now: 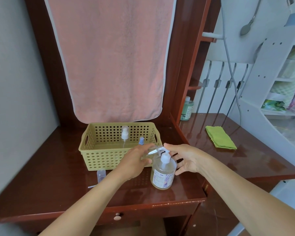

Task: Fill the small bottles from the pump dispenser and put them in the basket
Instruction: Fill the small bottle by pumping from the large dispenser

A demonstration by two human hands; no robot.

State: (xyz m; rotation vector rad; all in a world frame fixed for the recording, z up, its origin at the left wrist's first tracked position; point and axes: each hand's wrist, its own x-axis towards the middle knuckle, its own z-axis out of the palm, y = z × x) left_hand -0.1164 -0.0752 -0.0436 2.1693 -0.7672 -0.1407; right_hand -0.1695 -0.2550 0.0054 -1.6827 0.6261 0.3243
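Centre frame: the left hand (pixel 134 160) grips a clear small bottle (pixel 152 151), tilted, neck against the white spout of the pump dispenser (pixel 162 176), whose label print is unreadable. The right hand (pixel 186 159), fingers loosely spread, touches the pump head. The yellow basket (pixel 92 151) sits behind.

Both forearms reach forward and converge. The left hand (pixel 134 161) curls round a small bottle (pixel 152 150); the right hand (pixel 186 159), just beside it, has loosely spread fingers.
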